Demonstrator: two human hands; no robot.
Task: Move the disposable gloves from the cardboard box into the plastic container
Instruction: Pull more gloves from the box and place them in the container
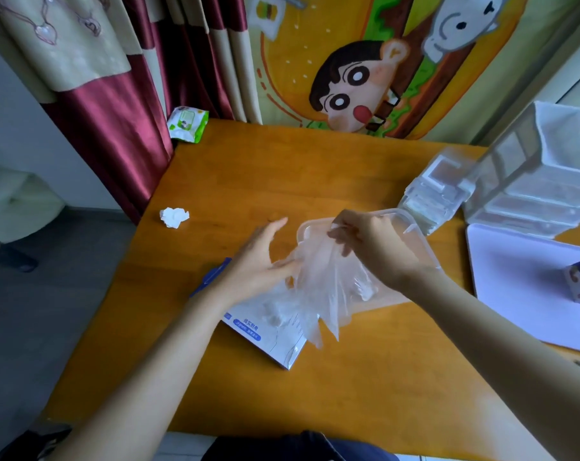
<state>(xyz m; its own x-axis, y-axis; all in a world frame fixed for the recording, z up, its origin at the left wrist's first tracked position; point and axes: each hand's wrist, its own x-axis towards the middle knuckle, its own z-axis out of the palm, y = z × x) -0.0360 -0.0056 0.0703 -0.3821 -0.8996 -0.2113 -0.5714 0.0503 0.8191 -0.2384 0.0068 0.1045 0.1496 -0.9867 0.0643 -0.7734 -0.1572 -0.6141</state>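
Disposable gloves (318,287): a loose clear bunch held up between both hands at the table's middle, its lower end hanging over the cardboard box, its upper part in front of the plastic container's near left corner
Right hand (371,249): reaches in from the right, wrist bent, fingers curled down and pinching the top of the bunch
Left hand (257,262): comes in from the near left, back toward the camera, index finger stretched far; the thumb side touches the bunch, but whether it grasps cannot be told
Cardboard box (265,332): white with blue print, lying flat near the middle, a blue flap sticking out left under the left wrist; its inside is hidden by the gloves
Plastic container (415,227): clear, open-topped, just right and far of the box; contents unclear behind hand and gloves
Table (348,394): orange wood
Far right: clear stacked drawers (531,181)
Left: crumpled tissue (174,217)
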